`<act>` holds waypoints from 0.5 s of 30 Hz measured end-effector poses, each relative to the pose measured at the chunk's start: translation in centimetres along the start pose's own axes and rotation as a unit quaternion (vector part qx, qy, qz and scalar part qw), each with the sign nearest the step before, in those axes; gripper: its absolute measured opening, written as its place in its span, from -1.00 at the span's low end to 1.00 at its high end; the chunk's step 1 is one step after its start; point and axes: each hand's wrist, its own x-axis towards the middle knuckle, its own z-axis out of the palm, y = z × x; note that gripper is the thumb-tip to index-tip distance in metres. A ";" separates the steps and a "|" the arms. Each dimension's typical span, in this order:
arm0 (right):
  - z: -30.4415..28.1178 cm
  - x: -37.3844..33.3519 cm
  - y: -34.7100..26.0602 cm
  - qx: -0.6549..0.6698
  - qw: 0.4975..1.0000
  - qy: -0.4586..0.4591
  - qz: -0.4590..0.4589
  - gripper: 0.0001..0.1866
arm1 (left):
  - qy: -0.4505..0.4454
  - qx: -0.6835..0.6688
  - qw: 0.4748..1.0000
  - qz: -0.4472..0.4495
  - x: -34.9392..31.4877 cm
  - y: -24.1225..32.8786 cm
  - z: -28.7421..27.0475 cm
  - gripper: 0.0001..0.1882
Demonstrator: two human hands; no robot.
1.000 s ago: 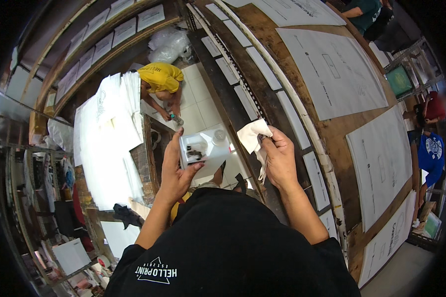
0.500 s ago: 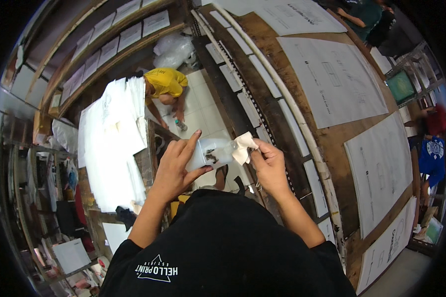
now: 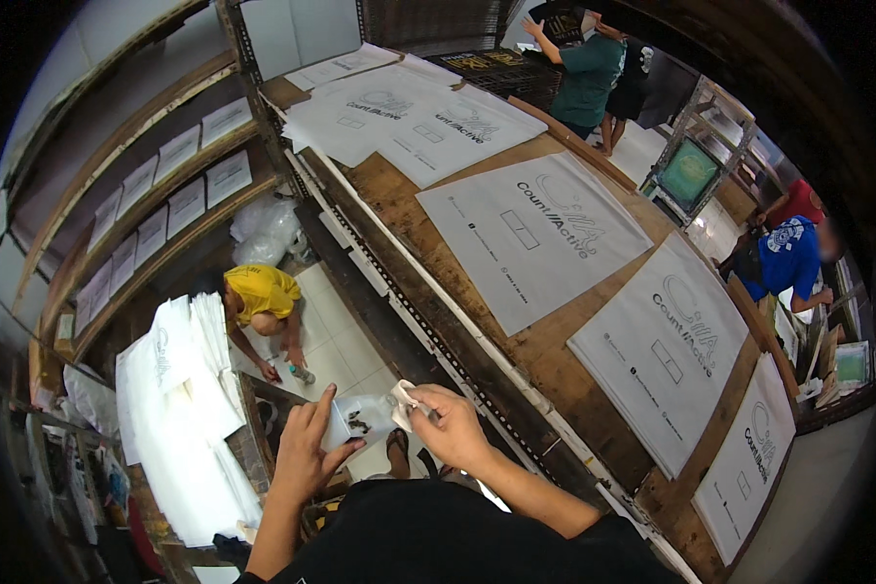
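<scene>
A translucent whitish plastic bottle (image 3: 362, 417) with dark smudges on its side lies nearly level in front of me. My left hand (image 3: 307, 446) grips its base end, thumb and fingers on opposite sides. At the neck end, my right hand (image 3: 450, 428) pinches a small cream cloth (image 3: 403, 401) against the bottle. The cloth and fingers partly hide the neck.
A long wooden table (image 3: 384, 185) to the right bears printed white sheets (image 3: 535, 234). At left stands a white paper stack (image 3: 180, 419) below shelves (image 3: 156, 219). A person in yellow (image 3: 263, 292) crouches beyond my hands near a small bottle (image 3: 302, 374). Other people are farther right.
My view has swung right, showing more of the table. The bottle stays between my hands. The cloth, spread out before, now looks more bunched in my right fingers.
</scene>
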 end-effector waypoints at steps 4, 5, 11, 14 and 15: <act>-0.6 -0.5 -0.2 -0.018 1.000 -0.019 -0.018 -0.74 | -0.017 0.005 1.000 -0.003 -0.2 0.2 0.4 0.00; -0.6 -0.6 0.1 -0.023 0.999 -0.021 -0.017 -0.74 | -0.021 0.007 1.000 -0.002 -0.2 0.2 0.6 0.00; -0.3 -1.3 1.0 -0.093 0.992 -0.037 -0.079 -0.73 | -0.033 0.016 0.999 0.001 -1.3 0.0 1.3 0.00; -0.6 -1.3 1.5 -0.148 0.978 -0.076 -0.129 -0.69 | -0.059 0.011 0.998 -0.021 -1.5 0.2 0.9 0.00; -0.6 -1.2 1.8 -0.156 0.972 -0.088 -0.150 -0.69 | -0.056 0.008 0.998 -0.015 -1.7 0.2 0.7 0.00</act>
